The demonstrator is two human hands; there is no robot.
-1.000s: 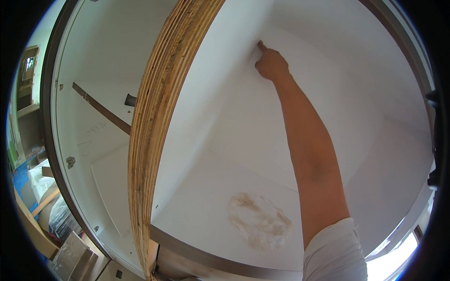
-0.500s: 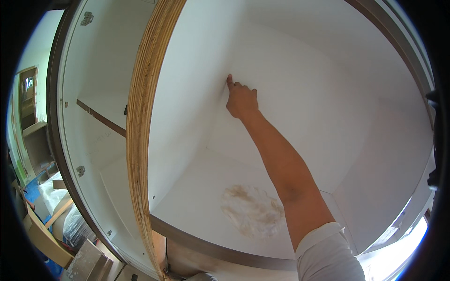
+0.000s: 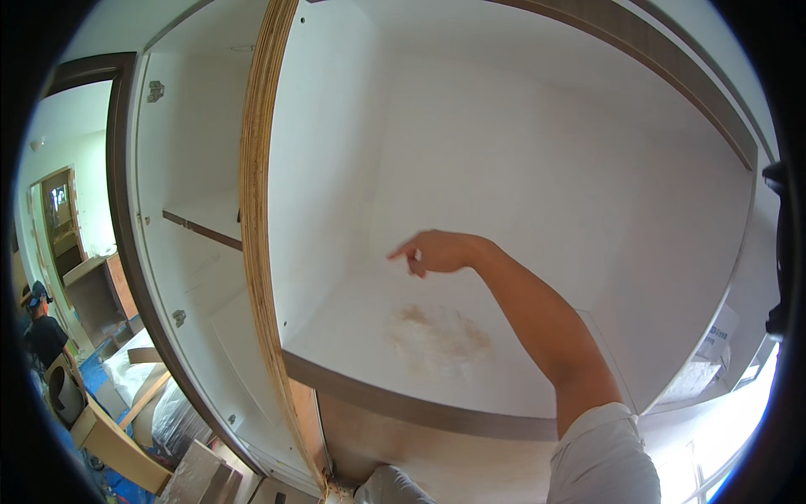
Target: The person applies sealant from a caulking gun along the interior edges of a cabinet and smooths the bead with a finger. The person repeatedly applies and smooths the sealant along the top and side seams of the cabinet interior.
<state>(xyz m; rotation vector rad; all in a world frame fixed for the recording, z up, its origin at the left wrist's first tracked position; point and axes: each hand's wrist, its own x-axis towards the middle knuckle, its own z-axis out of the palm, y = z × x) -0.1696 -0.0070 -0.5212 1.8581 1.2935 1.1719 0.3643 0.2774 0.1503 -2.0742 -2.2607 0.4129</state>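
Note:
My right hand (image 3: 435, 252) is inside a white cabinet compartment (image 3: 495, 151), in front of the lower part of its back wall. Its index finger stretches out to the left, with the thumb hanging lower and the other fingers partly curled. I see nothing held in it, and the fingers look apart from the walls. Beneath the hand, a smeared brownish patch (image 3: 437, 332) marks the white cabinet floor. The right forearm reaches in from the lower right in a pale sleeve (image 3: 604, 454). My left hand is out of sight.
A raw plywood edge (image 3: 256, 168) borders the compartment's left side; a brown strip (image 3: 403, 407) runs along its front. Further left stands another white cabinet section with metal hinge plates (image 3: 155, 91). Beyond, a person in dark clothing (image 3: 46, 332) is near plastic-wrapped items (image 3: 180, 412) and boards.
My right hand has come down from the back left corner, where its index finger pointed up. Now the finger points left, above the brownish patch. The view has shifted too.

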